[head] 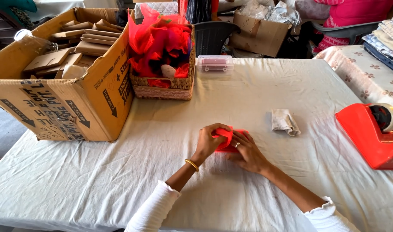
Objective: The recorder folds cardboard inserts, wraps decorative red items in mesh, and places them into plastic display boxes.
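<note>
A small red wrapped packet (228,136) lies near the middle of the white-clothed table (97,172). My left hand (208,141) grips its left side, pinching a fold of red paper. My right hand (247,152), with a ring on one finger, presses on the packet's right side. A gold bangle sits on my left wrist. Both sleeves are white.
A large open cardboard box (67,86) of flat brown pieces stands at the left. Beside it is a wicker basket (164,86) stuffed with red netting. A clear plastic case (215,64), a folded cloth pouch (284,121) and a red tape dispenser (370,133) also rest on the table.
</note>
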